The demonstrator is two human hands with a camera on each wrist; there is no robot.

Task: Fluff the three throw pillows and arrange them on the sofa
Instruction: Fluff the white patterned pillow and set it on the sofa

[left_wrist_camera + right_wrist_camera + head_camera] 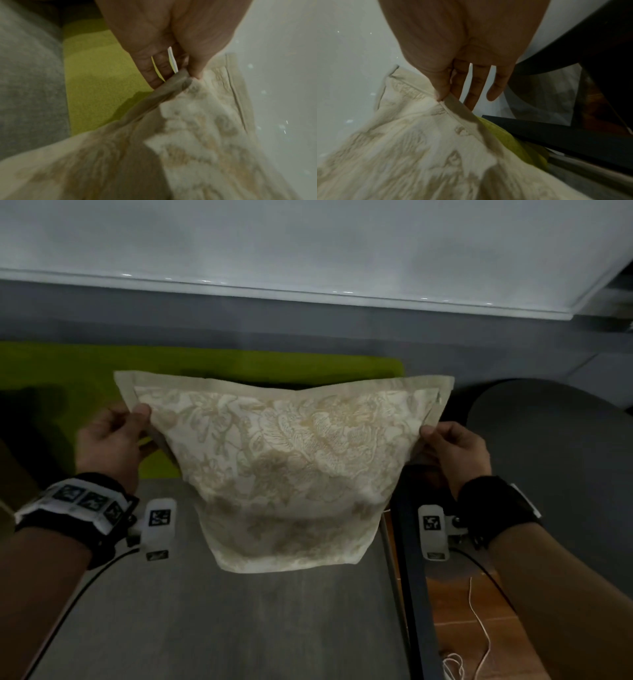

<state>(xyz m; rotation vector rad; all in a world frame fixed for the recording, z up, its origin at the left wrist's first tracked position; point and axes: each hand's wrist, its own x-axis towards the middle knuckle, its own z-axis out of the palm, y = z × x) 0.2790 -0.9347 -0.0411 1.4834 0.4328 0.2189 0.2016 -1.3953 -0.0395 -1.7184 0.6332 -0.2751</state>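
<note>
Pillow (287,470) hung between my hands, long edge running left to right.
My left hand (109,443) and right hand (452,453) each pinch an upper corner (equally near); the green cushion (68,378) lies behind.

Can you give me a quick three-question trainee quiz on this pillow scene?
1. True or false: the pillow lies flat on the sofa.
2. Which hands pinch the pillow's edges? A) left hand only B) right hand only C) both
3. Fill in: the cushion behind the pillow is ____ in colour.

Key: 1 false, it is held up by its edges; 2 C; 3 green.
</note>
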